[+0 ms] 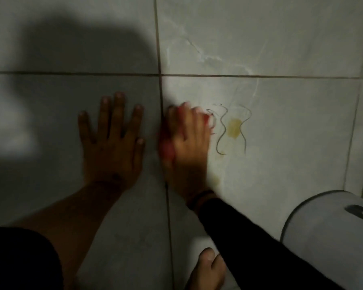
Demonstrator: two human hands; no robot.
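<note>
Downward view of a pale tiled floor (pixel 281 38), bright on the right, in deep shadow on the left.

Left hand (pixel 111 141) released: fingers straight and spread, palm flat on the tile just left of the vertical grout line (pixel 162 91), bracing. Right hand (pixel 187 139) just right of that line, motion-blurred, grasping a red cloth (pixel 167 147) (possibly a sponge; too smeared to tell) and pressing it onto the tile near its left edge.

Just beside the right fingertips, toward the tile's middle: thin grey pen squiggles (pixel 222 130), with a yellow stain (pixel 234 127) between two of them. Nearer the wrist, a fainter yellowish patch (pixel 216 181). Black sleeve (pixel 239 237) on the right arm. Bare foot (pixel 208 268) at the bottom edge. White rounded bin (pixel 327 237) at the lower right corner, well apart from the marks.

Likely step: scrubbing the marks off the tile. To do it well:
- Lean weight onto the planted left palm for balance.
- Carry the cloth rightward across the squiggles and the stain in short, firm strokes.
- Press through the flats of the fingers, directly over each mark.
- Turn to a clean face of the cloth to avoid smearing ink across the tile.
- Finish on the faint patch by the wrist.
</note>
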